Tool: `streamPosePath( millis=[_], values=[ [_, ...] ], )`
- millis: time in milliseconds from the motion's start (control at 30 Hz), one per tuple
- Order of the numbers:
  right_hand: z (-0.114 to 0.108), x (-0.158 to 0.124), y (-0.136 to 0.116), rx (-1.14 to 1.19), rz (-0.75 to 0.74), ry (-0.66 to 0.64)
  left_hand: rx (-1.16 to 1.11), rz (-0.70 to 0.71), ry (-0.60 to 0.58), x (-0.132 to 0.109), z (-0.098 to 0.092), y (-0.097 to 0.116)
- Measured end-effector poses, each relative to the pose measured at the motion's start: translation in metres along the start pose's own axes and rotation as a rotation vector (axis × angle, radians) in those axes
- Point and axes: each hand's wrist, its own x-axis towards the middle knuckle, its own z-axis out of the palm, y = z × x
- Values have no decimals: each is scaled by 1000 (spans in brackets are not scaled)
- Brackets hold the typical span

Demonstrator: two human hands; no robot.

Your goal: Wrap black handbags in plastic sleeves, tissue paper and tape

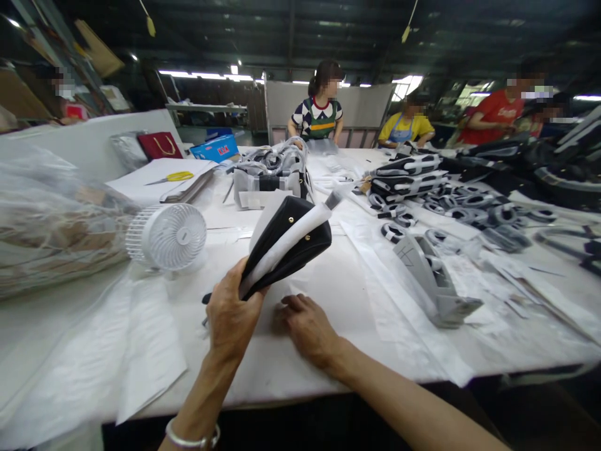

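A small black bag (312, 232) with gold-coloured studs is raised over the table in front of me. A white strip of padding or wrapping (286, 244) runs along its middle, between the two black sides. My left hand (235, 307) is closed around the lower end of the bag, thumb on the near side. Just right of it, my right hand (307, 326) is low over the white tabletop, its fingers loosely bent and slightly blurred. I see nothing held in it, though its palm side is hidden.
A white fan (173, 237) and a large clear plastic sack (56, 219) stand left. Yellow-handled scissors (171, 178) lie on stacked sheets. A grey tape dispenser (434, 282) stands right, before wrapped straps (469, 210) and stacked black pieces (408, 175). Several people work beyond the table.
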Motion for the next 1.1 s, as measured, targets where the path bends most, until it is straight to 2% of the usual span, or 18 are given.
streamPosePath(
  millis=[67,133,167,200,267,367,467,533,600,667,733,833,900,967,1033,1100],
  values=[
    [-7,5,21,67,19,49,-7,-6,-8,2,0,0],
    [-26,8,38,181,31,96,-8,-7,-16,3,0,0],
    [-39,9,44,255,46,78,-7,-5,-16,4,1,0],
    [-54,9,49,337,63,19,-6,1,-12,5,2,0],
    [-84,5,56,487,80,-189,-3,34,3,6,3,0],
    [-119,-6,61,544,96,-459,9,154,25,5,5,2],
    [-138,-25,54,502,144,-542,29,337,8,-3,7,7],
    [-145,-40,44,560,133,-576,26,453,-36,-12,10,12],
    [-149,-55,33,667,114,-641,14,540,-86,-20,14,17],
    [-146,-70,26,726,168,-689,5,600,-116,-27,18,22],
    [-133,-84,25,672,330,-620,3,628,-127,-29,21,24],
    [-96,-100,27,418,529,-293,2,595,-139,-24,22,24],
    [-68,-106,27,277,536,-85,11,554,-144,-19,22,24],
    [-43,-106,24,231,505,64,27,538,-142,-17,22,24],
    [-28,-101,18,281,486,181,37,554,-143,-18,23,24],
    [-22,-95,12,424,487,268,34,587,-155,-22,26,24]
  ],
)
